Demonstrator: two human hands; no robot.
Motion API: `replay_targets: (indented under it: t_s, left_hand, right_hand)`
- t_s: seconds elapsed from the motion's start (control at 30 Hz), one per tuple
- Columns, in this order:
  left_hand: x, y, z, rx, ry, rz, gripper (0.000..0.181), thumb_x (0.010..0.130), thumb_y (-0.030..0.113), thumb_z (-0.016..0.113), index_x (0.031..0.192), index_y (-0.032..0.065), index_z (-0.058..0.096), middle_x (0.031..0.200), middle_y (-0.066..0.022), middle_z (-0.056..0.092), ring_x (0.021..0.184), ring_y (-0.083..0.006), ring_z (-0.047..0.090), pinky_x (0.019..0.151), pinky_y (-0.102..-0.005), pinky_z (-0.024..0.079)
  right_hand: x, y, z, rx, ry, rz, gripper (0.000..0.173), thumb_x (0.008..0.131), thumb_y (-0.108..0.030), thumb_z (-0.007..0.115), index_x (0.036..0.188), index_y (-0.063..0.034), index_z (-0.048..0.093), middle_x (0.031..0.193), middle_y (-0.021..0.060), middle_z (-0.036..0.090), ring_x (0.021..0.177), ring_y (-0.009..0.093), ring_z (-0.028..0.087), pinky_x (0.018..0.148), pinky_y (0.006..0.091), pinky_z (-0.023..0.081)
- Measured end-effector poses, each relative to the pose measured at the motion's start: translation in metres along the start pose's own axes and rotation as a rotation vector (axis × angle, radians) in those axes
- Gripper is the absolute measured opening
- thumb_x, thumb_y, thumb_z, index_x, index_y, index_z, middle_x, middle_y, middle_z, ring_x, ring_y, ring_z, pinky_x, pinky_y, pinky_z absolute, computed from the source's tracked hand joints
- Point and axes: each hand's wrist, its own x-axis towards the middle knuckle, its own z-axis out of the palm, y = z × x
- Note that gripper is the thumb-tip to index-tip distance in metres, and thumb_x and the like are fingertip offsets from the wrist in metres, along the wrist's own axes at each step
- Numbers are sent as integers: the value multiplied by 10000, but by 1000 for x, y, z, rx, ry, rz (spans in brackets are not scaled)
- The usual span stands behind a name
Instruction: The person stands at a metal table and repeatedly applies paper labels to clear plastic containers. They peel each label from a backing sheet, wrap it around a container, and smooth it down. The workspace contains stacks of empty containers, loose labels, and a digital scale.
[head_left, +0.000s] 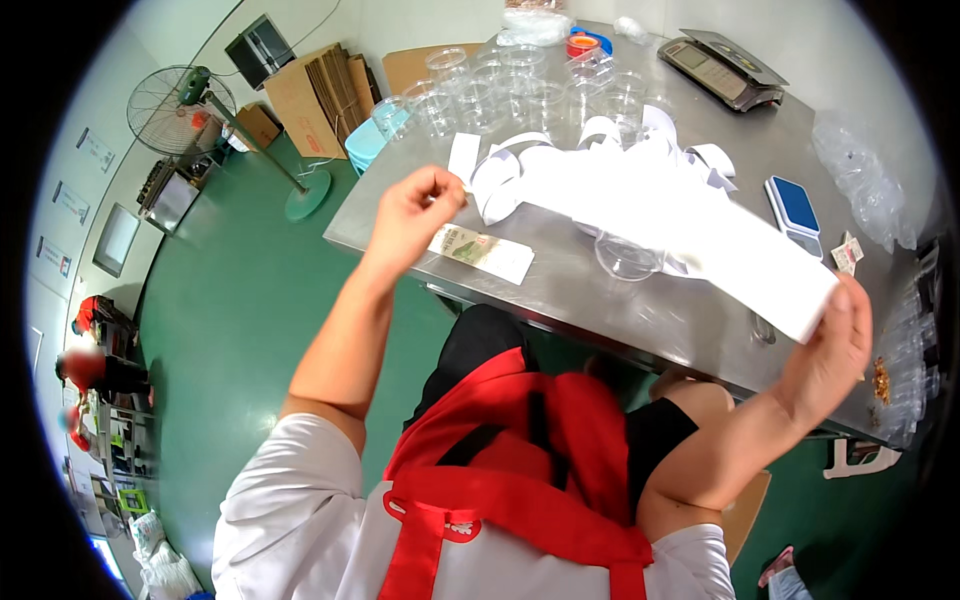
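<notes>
In my right hand (832, 345) is the near end of a long white paper strip (765, 270), held between thumb and fingers. The strip stretches left across the steel table toward a heap of curled white paper backing (502, 180). My left hand (420, 214) hovers at the heap's left side, thumb and fingertips together; whether something thin is pinched there cannot be made out. Just below that hand lies a small stack of printed labels (484, 251). A clear plastic tub (626, 255) sits partly under the strip, near the table's front edge.
Several clear plastic jars (472, 101) stand along the table's back left. A large scale (720, 71), a small blue-topped scale (795, 206) and a plastic bag (862, 176) lie to the right. A pedestal fan (300, 195) stands left; people (94, 367) work farther off.
</notes>
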Motion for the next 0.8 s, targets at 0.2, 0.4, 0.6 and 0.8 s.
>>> replay_targets:
  t_s: [0.2, 0.4, 0.6, 0.8]
  left_hand:
    - [82, -60, -2, 312, -27, -42, 146, 803, 151, 549, 749, 17, 536, 673, 14, 520, 636, -56, 455, 585, -211, 373]
    - [134, -106, 3, 672, 147, -172, 211, 709, 271, 555, 745, 68, 598, 690, -73, 605, 653, -210, 573, 599, -316, 436]
    - [154, -122, 4, 916, 83, -366, 237, 721, 264, 541, 876, 108, 629, 858, -93, 636, 806, -256, 600, 697, -337, 451]
    - [162, -157, -47, 538, 286, -171, 214, 769, 210, 581, 916, 56, 597, 849, -23, 597, 759, -113, 537, 656, -248, 403]
  right_hand:
    - [15, -6, -31, -30, 171, -55, 195, 839, -157, 560, 889, 30, 583, 672, -15, 518, 533, 9, 348, 488, 145, 251]
    - [22, -14, -39, 188, 93, -134, 238, 865, -152, 515, 934, 73, 548, 622, 9, 461, 471, 33, 294, 469, 151, 233]
    - [19, -3, -22, 28, 238, -156, 214, 872, -138, 513, 968, 49, 555, 719, 65, 561, 485, 50, 383, 473, 137, 286]
    - [7, -1, -10, -104, 1, -148, 170, 845, -107, 541, 950, 20, 582, 876, 127, 619, 742, 165, 595, 586, 231, 417]
